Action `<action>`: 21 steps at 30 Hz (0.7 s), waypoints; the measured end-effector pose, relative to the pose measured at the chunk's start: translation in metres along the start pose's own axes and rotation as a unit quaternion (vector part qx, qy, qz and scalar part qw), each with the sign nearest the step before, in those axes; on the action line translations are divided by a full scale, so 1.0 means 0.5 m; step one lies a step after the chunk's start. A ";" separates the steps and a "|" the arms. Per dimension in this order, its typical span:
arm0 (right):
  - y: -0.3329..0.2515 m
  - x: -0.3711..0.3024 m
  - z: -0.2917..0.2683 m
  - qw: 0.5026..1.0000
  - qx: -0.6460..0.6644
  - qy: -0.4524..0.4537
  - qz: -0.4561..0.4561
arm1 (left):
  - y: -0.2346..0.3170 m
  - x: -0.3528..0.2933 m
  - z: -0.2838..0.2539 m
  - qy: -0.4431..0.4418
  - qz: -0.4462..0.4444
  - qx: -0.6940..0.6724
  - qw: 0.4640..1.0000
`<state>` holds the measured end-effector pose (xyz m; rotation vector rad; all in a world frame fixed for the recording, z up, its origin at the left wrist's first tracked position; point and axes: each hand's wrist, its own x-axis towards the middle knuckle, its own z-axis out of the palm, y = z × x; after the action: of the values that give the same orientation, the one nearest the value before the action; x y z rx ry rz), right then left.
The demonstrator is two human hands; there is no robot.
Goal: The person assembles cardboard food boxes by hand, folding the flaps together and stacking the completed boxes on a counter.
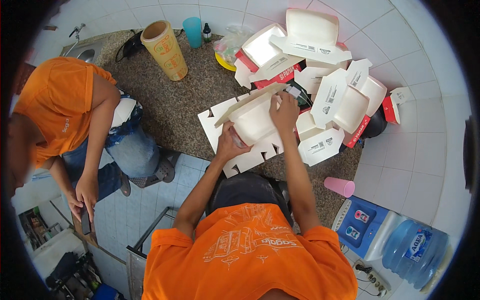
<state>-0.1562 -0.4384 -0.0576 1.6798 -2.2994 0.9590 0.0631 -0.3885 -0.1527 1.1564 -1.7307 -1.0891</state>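
A partly folded paper food box (254, 124), white inside, is between my hands above the countertop. My left hand (232, 144) grips its near left corner, thumb over the wall. At the far right corner, the fingers of my right hand (283, 109) are closed on the box's edge. The box's long lid flap (245, 104) stands up along the far left side. Beneath it lie flat white carton blanks (211, 125) with notched edges. Several opened red-and-white boxes (345, 107) are piled just right of my right hand.
A roll of wrap (166, 52), a teal cup (192, 32) and a small dark bottle (207, 33) stand at the back. A pink cup (340, 186) lies at right, near a water dispenser (362, 225). Another person (65, 107) sits at left holding a phone (86, 222).
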 end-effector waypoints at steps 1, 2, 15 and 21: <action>0.051 0.021 0.013 0.987 0.038 -0.143 0.069 | 0.005 0.004 -0.007 -0.006 0.036 0.010 0.999; 0.083 0.032 0.025 0.946 0.080 -0.282 0.135 | 0.005 0.008 -0.019 -0.010 0.072 0.022 0.997; 0.111 -0.009 0.083 0.967 0.113 -0.221 0.064 | -0.004 0.014 -0.051 -0.017 0.103 -0.013 0.994; 0.096 -0.005 0.070 0.968 0.100 -0.220 0.065 | -0.023 0.001 -0.032 0.002 0.084 -0.031 0.996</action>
<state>-0.1894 -0.4477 -0.1061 2.0176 -2.6987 0.9458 0.0808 -0.3951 -0.1579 0.9552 -1.7448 -1.0304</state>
